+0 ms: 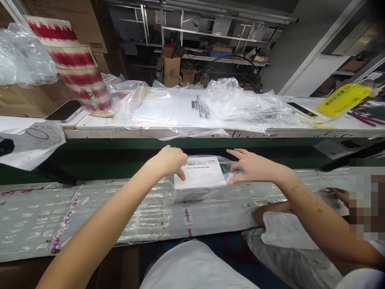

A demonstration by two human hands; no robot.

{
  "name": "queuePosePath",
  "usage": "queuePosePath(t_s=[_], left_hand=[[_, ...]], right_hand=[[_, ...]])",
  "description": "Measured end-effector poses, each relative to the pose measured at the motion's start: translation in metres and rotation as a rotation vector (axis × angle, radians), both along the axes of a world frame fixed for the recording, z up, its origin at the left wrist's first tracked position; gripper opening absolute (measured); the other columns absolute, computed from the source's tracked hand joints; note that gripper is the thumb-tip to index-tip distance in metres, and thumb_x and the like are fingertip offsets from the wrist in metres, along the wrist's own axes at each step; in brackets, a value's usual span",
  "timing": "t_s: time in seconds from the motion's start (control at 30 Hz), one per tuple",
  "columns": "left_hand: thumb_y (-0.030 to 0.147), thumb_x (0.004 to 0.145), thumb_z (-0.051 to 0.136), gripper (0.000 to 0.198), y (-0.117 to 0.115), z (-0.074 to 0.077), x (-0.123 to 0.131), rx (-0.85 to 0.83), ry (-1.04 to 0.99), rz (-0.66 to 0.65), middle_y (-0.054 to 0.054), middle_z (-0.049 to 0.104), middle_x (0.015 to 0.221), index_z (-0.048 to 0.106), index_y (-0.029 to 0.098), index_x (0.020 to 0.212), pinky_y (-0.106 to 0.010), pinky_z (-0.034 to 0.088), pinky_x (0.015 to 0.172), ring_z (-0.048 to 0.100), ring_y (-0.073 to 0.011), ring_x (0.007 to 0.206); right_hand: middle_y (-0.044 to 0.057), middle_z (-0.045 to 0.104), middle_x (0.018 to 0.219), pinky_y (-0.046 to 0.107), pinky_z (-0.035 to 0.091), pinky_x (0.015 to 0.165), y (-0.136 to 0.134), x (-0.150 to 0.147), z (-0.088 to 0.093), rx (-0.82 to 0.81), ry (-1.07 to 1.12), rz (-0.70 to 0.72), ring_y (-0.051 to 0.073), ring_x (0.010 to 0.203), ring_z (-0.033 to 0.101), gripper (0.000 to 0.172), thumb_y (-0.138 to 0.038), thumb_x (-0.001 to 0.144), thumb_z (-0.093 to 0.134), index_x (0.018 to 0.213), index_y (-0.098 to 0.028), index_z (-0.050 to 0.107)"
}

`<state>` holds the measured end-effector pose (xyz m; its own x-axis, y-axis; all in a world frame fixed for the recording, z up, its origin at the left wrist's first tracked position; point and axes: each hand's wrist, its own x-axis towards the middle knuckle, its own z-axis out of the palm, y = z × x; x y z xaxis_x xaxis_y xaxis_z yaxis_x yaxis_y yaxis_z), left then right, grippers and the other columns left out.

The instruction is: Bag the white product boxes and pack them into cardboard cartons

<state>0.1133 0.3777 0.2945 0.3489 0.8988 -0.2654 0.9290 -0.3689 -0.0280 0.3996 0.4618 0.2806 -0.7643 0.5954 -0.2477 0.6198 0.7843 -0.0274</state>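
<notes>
A white box with dark lettering on its top sits on the plastic-covered work surface, and clear plastic film lies around it. At the box's left side is my left hand, its thumb over the top edge and its other fingers partly hidden behind. My right hand is just to the right of the box, fingers spread, near the loose clear film. No object shows in its fingers.
Above the work surface runs a white shelf with clear plastic bags, a phone, a yellow bottle and a stack of red-and-white rolls. At the right, a person's hand rests near the surface.
</notes>
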Motion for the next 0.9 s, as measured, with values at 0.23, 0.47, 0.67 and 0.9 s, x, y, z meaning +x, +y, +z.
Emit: queuePosePath(t_s=[0.23,0.47,0.67,0.9], left_hand=[[0.017,0.084,0.061,0.017,0.018,0.027,-0.039,0.026,-0.28,-0.01,-0.005,0.068,0.093,0.077,0.019,0.077,-0.031,0.045,0.077,0.062,-0.0182,0.081],[0.01,0.082,0.055,0.019,0.0,0.029,-0.048,0.026,-0.361,-0.003,-0.001,0.071,0.079,0.072,0.019,0.079,-0.026,0.042,0.064,0.063,-0.0154,0.073],[0.01,0.085,0.054,0.021,-0.052,0.017,-0.063,0.207,-0.565,-0.012,-0.001,0.072,0.081,0.071,0.02,0.077,-0.028,0.046,0.071,0.065,-0.0168,0.075],[0.051,0.09,0.059,0.047,-0.174,-0.156,-0.078,0.784,-1.734,1.087,-0.006,0.071,0.111,0.053,0.026,0.13,-0.036,0.046,0.104,0.064,-0.0213,0.113]], right_hand=[[0.01,0.076,0.104,0.045,0.057,0.088,0.006,0.029,0.052,0.205,0.459,-0.117,0.03,0.096,0.071,0.063,-0.074,0.093,0.046,0.095,-0.02,0.079],[0.033,0.022,0.16,0.064,0.027,0.119,-0.056,-0.063,-0.01,0.52,0.354,0.245,0.049,0.148,0.022,0.126,-0.085,0.074,0.061,0.155,0.004,0.025],[0.019,0.067,0.101,0.04,0.052,0.073,0.002,-0.096,-0.045,0.265,0.211,0.211,0.033,0.09,0.065,0.078,-0.081,0.086,0.051,0.117,-0.009,0.061],[-0.003,0.034,0.052,0.029,0.032,0.043,-0.038,-0.12,-0.037,-0.336,0.344,0.586,0.011,0.041,0.038,0.046,-0.035,0.106,0.044,0.061,-0.022,0.041]])
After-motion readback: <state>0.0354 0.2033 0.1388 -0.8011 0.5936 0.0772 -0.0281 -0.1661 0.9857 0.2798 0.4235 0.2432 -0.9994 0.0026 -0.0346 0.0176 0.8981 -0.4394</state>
